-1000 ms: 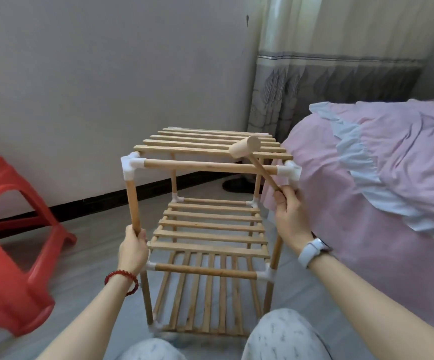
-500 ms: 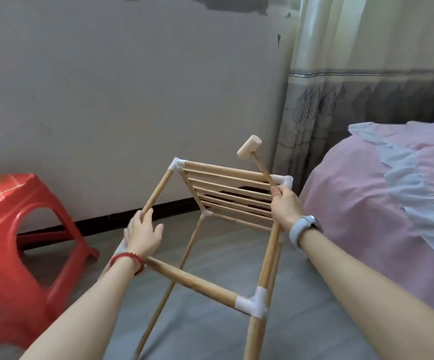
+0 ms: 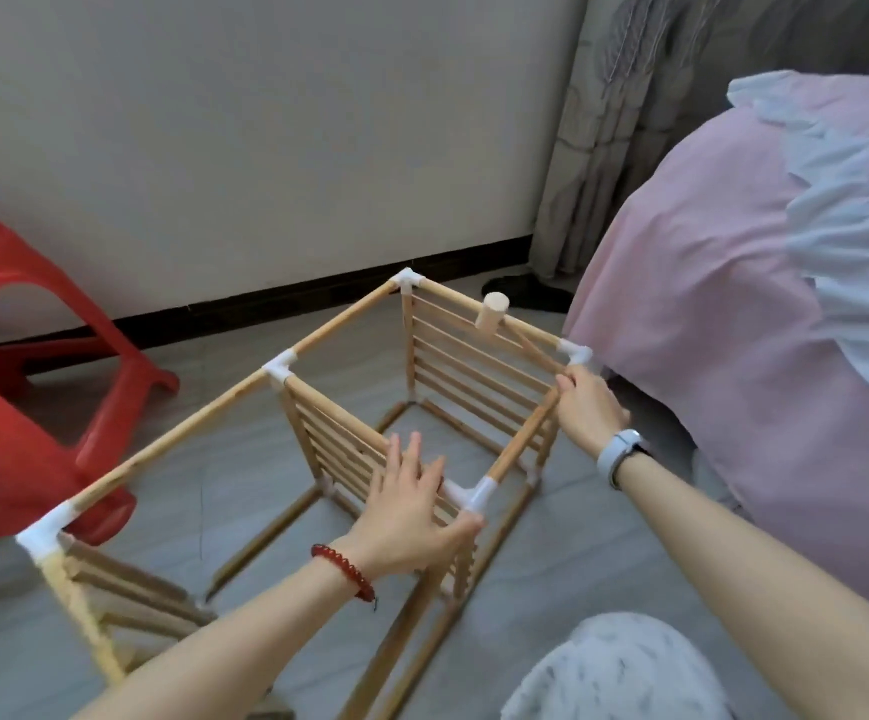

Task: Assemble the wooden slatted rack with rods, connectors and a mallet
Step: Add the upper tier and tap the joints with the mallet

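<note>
Pale wooden slatted rack (image 3: 422,387) lies on its side on the grey floor (image 3: 551,574), near the bed. My left hand (image 3: 411,506) rests flat, fingers spread, by the near white corner connector (image 3: 468,493); my right hand (image 3: 585,402) grips the small wooden mallet (image 3: 494,311) handle against the far rod. Best to brace the frame, check each joint's seating, then tap squarely.

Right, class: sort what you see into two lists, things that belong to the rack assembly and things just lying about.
Belongs to the job:
wooden rack
white connectors
mallet
left hand
right hand

Just lying about:
red stool
pink bed cover
curtain
</note>
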### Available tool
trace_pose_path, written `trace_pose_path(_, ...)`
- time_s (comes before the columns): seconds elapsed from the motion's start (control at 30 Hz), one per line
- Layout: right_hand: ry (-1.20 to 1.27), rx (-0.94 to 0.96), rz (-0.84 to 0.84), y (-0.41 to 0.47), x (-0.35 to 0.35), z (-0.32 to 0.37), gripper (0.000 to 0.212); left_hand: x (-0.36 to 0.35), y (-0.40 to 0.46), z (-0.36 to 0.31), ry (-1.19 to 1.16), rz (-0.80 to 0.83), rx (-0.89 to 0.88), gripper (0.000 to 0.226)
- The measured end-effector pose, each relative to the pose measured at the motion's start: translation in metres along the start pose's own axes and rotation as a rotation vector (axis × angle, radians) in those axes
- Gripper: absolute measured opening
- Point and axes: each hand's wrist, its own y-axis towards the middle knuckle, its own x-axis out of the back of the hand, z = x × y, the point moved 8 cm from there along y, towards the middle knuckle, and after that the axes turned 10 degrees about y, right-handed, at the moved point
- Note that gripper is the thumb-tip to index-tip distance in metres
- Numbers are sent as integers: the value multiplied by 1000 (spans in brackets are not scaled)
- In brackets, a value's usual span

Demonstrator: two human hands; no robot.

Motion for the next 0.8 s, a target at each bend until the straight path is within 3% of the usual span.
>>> trace_pose_path(0.07, -89, 132, 5, -25, 5, 1, 19, -23, -23, -16, 19, -3, 48, 102)
trace_pose_path(0.23, 175, 377, 64, -84, 12, -1, 17, -46, -35, -30, 55, -91, 141, 86)
trace_pose_path(0.37, 371, 431, 126, -107, 23, 14, 22, -40, -17, -18, 104, -39, 72, 87)
trace_pose_path(0.5, 488, 457, 134, -115, 28, 41, 27, -25, -5, 23, 239, -100, 10, 85)
trace_pose_path(0.63, 489, 481, 133, -117, 20, 70, 36, -22, -13, 74, 273, -189, 69, 85)
trace_pose_path(0.8, 474, 430, 256, -114, -20, 102, 62, -6, -29, 99, 255, -265, 236, 36)
